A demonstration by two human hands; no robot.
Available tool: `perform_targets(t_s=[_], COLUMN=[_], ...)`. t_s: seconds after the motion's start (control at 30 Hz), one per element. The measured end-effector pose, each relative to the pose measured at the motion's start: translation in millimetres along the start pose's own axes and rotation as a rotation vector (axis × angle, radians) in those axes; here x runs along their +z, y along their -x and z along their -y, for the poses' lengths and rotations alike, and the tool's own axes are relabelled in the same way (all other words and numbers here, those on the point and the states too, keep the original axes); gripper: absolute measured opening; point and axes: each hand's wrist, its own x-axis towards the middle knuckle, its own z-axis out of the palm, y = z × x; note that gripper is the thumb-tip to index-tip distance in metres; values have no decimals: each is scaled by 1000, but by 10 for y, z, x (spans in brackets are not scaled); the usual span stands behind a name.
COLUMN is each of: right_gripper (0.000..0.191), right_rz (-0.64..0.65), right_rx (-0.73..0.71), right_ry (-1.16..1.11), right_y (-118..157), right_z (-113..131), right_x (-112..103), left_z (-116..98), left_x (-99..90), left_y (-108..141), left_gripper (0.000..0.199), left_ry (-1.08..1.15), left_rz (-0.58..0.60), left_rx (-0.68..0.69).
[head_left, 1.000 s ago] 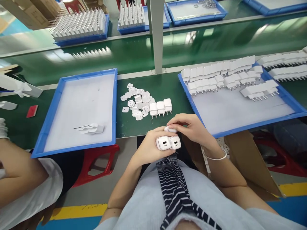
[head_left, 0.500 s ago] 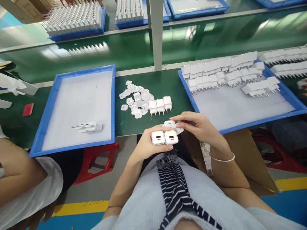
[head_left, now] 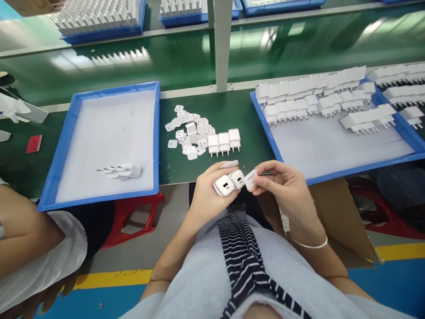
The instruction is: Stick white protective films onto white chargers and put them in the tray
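Note:
My left hand (head_left: 209, 190) is closed around two white chargers (head_left: 224, 185), their port ends facing me. A loose white cover plate (head_left: 229, 164) also sits at its fingertips. Between thumb and fingers, my right hand (head_left: 282, 186) pinches another white cover plate (head_left: 250, 180) with faint lettering, close beside the right-hand charger. In front of my hands, three chargers (head_left: 224, 142) stand in a row on the green bench, prongs toward me. Left of them lies a pile of white cover plates (head_left: 191, 130).
A blue tray (head_left: 154, 141) on the left holds a few chargers (head_left: 122, 171). The blue tray (head_left: 270, 133) on the right carries rows of chargers. A co-worker's arm (head_left: 29, 221) is at the left edge. More loaded trays (head_left: 102, 33) stand on the shelf behind.
My right hand has drawn a cover plate away from the left fingertips and turned it beside the chargers. My left hand has tilted the two chargers. The view has shifted slightly.

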Motion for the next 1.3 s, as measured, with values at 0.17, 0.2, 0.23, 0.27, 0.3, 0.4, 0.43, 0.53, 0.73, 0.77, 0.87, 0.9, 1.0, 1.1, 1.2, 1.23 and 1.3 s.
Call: perform_targets(t_s=[0.17, 0.2, 0.23, 0.27, 0.3, 0.4, 0.43, 0.53, 0.73, 0.77, 0.87, 0.9, 1.0, 1.1, 1.2, 1.23, 1.3], right_gripper=[23, 23, 24, 24, 25, 25, 25, 26, 28, 29, 31, 32, 35, 36, 34, 34, 34], right_rz=[-5, -6, -6, -3, 1, 9, 9, 9, 27, 32, 34, 31, 24, 22, 23, 22, 21], right_rx=[31, 32, 32, 30, 28, 24, 24, 21, 29, 29, 32, 34, 39, 29, 18, 19, 27], right_ry=[-32, -37, -44, -52, -60, -74, -73, -65, -56, -63, -79, -81, -86, -98, -113, -115, -113], right_y=[8, 2, -4, -9, -13, -14, -12, -7, -14, -14, -8, -5, 3, 6, 9, 10, 14], right_z=[-66, -70, -73, -76, -78, -78, -76, -65, -49, -50, -57, -59, -63, -63, -64, -65, -66], right_x=[76, 86, 95, 104, 113, 135, 140, 150, 138, 135, 128, 128, 131, 137, 140, 141, 141], left_z=[-73, -80, -84, -85, -86, -84, -84, -86, -75, -72, -63, -61, -59, -61, -64, -64, -63], left_x=[24, 25, 24, 22, 19, 4, 0, -7, -13, -15, -20, -20, -16, -9, -5, -5, -7], left_y=[25, 29, 32, 34, 36, 39, 39, 38, 35, 35, 37, 39, 44, 48, 49, 49, 49], left_gripper=[38, 37, 37, 36, 36, 37, 37, 38, 38, 38, 39, 39, 38, 38, 40, 40, 40], left_ry=[-87, -92, -96, -100, -103, -108, -109, -107, -106, -106, -101, -98, -88, -83, -81, -81, -82], left_rz=[-49, -50, -52, -51, -50, -41, -37, -33, -3, 3, 16, 17, 15, 11, 11, 12, 15], left_rx=[77, 86, 95, 103, 111, 133, 139, 157, 172, 176, 180, 180, 179, 185, 191, 191, 186])
